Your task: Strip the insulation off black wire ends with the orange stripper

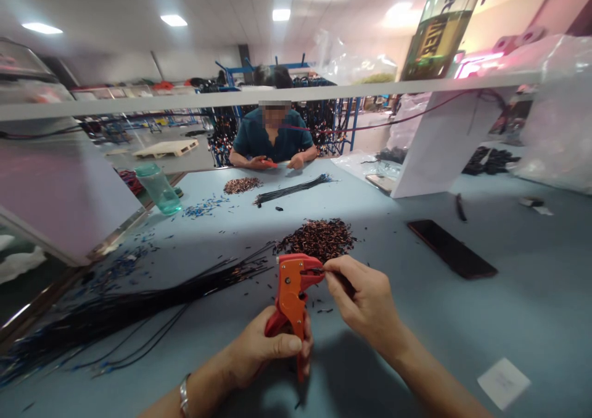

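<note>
My left hand [272, 347] is wrapped round the handles of a red and orange wire stripper [292, 295], which stands upright with its jaws facing right. My right hand [363, 291] is closed in a pinch right at those jaws. What its fingertips hold is too small and hidden to make out. Just behind the tool lies a heap of short black and copper-coloured wire bits [319, 238]. A long bundle of black wires [152, 304] stretches across the table to the left, some with blue ends.
Across the table [383, 368] sits a person [272, 135] holding a red tool. A phone [451, 248] and a paper slip [503, 382] lie at right. A green bottle [160, 190], a copper-coloured pile [242, 185] and another wire bundle [293, 188] are farther back. A shelf [324, 92] crosses above.
</note>
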Available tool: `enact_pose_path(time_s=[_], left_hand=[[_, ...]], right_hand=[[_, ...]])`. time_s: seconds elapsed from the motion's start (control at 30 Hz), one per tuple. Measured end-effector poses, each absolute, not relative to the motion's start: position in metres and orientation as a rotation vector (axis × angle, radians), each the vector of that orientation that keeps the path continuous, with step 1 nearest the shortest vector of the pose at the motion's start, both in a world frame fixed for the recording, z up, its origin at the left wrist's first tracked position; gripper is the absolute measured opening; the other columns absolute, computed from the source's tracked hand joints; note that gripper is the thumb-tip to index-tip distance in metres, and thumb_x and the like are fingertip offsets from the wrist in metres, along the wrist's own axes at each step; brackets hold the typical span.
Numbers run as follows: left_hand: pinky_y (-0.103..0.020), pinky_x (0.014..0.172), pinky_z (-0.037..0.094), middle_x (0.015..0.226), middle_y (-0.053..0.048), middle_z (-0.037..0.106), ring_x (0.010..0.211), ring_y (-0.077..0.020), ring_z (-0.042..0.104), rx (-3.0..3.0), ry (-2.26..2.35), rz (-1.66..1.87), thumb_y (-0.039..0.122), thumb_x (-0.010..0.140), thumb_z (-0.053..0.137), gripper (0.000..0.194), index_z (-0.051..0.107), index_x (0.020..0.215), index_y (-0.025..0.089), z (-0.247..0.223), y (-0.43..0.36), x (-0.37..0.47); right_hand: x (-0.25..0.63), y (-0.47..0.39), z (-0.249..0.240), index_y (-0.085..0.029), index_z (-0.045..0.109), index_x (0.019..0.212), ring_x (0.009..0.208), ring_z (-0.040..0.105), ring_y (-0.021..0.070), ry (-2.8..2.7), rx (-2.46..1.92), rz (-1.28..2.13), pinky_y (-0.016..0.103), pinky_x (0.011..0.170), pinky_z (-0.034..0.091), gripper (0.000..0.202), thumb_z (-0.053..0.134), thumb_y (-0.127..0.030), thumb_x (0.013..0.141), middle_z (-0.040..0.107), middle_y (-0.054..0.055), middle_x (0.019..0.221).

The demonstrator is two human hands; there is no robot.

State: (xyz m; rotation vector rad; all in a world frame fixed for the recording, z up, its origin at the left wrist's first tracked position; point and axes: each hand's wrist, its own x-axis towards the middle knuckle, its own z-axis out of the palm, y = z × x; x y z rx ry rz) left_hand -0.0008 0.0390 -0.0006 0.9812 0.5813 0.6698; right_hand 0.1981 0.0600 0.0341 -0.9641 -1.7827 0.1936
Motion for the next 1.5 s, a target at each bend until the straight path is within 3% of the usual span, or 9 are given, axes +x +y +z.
enact_pose_path(time_s=[0.33, 1.03, 1.23, 1.5], left_hand=[[-0.024, 0.051, 0.048, 0.061, 0.000, 0.056, 0.050, -0.0113, 0.057, 0.996, 0.605, 0.664, 0.047, 0.070, 0.080, 0.041, 0.056, 0.073, 0.014, -0.001, 0.037, 0.000], [-0.020, 0.038, 0.038, 0.045, 0.004, 0.050, 0.035, -0.0081, 0.047, 1.098, 0.763, 0.704, 0.056, 0.070, 0.077, 0.048, 0.050, 0.068, 0.016, -0.009, 0.032, 0.005], [-0.018, 0.031, 0.028, 0.040, 0.011, 0.039, 0.028, -0.0037, 0.031, 0.998, 0.813, 0.792, 0.058, 0.066, 0.079, 0.052, 0.044, 0.070, 0.020, -0.011, 0.030, 0.008], [-0.019, 0.034, 0.035, 0.045, 0.008, 0.047, 0.032, -0.0061, 0.041, 0.958, 0.776, 0.769, 0.056, 0.068, 0.078, 0.049, 0.047, 0.073, 0.018, -0.012, 0.032, 0.007]], right_hand=[[0.198, 0.057, 0.036, -0.016, 0.062, 0.082, 0.054, 0.052, 0.0111, -1.776, -0.939, 0.223, 0.022, 0.054, 0.042, 0.014, 0.051, -0.013, 0.089, 0.059, 0.000, 0.066], [0.191, 0.054, 0.029, -0.020, 0.058, 0.082, 0.049, 0.048, 0.0105, -1.741, -1.012, 0.228, 0.020, 0.052, 0.039, 0.016, 0.045, -0.014, 0.091, 0.052, -0.004, 0.058], [0.189, 0.056, 0.023, -0.020, 0.057, 0.082, 0.048, 0.049, 0.0106, -1.742, -1.035, 0.178, 0.020, 0.051, 0.039, 0.017, 0.044, -0.014, 0.091, 0.052, -0.004, 0.058], [0.192, 0.063, 0.019, -0.019, 0.059, 0.083, 0.049, 0.052, 0.0110, -1.763, -1.059, 0.210, 0.020, 0.052, 0.040, 0.016, 0.046, -0.017, 0.092, 0.056, -0.003, 0.058]])
